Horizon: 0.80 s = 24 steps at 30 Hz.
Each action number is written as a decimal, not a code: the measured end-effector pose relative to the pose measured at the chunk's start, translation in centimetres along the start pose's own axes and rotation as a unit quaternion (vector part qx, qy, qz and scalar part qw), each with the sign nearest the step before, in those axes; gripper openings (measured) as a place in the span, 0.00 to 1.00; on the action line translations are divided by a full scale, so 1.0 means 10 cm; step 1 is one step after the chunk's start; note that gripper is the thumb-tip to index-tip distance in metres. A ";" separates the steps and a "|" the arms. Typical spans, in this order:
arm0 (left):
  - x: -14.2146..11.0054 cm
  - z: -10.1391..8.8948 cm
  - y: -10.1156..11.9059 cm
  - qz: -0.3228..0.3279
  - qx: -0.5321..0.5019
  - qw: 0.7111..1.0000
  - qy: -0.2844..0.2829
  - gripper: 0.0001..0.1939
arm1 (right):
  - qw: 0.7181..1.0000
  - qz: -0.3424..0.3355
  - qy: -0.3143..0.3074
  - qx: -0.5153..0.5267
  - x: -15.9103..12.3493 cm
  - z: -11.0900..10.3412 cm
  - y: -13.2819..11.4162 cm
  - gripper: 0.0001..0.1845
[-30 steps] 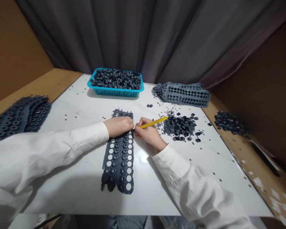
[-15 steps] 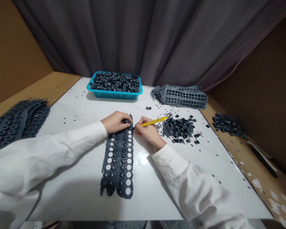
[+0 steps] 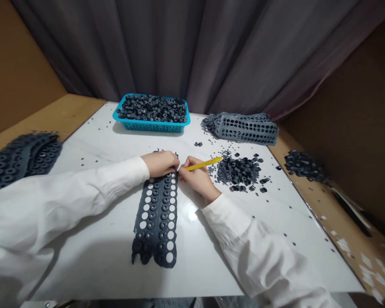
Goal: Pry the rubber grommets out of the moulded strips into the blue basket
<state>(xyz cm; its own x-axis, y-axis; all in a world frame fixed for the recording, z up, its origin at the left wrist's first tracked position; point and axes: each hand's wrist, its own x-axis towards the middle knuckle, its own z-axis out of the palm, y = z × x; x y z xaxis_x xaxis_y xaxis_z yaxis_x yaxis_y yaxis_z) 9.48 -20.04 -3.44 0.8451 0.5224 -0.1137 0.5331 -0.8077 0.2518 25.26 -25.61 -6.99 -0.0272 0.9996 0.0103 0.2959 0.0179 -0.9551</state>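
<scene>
Head view: our left hand (image 3: pixel 161 164) lies over the far end of a dark ringed sheet (image 3: pixel 158 209), fingers curled at its right edge; we cannot tell whether they pinch anything. Our right hand (image 3: pixel 198 176), just beside it, grips a yellow tool (image 3: pixel 208 163) like a pen, working end toward the left fingertips. From beneath the left hand, the sheet runs toward us, flat on the worktop (image 3: pixel 211 265): rings along its middle, rows of round holes near both long edges. We note a heap of small black pieces (image 3: pixel 242 171) right of the right hand and a stack of perforated sheets (image 3: pixel 248 128) beyond that. Beyond the left hand: a blue basket (image 3: pixel 152 126), filled with black parts (image 3: pixel 152 109). Well left of it, more ringed sheets (image 3: pixel 13 162).
</scene>
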 end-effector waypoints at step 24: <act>0.03 -0.02 -0.17 -0.008 -0.059 0.997 0.058 0.11 | 0.999 0.003 0.024 0.048 0.12 0.03 0.10 0.06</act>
<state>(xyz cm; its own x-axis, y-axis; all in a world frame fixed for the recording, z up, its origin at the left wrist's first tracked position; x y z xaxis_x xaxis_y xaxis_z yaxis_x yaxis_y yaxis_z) 8.77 -18.44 -3.76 0.8223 0.5690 -0.0092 0.5328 -0.7641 0.3637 25.26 -24.45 -8.05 0.0206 0.9997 0.0156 0.2029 0.0111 -0.9791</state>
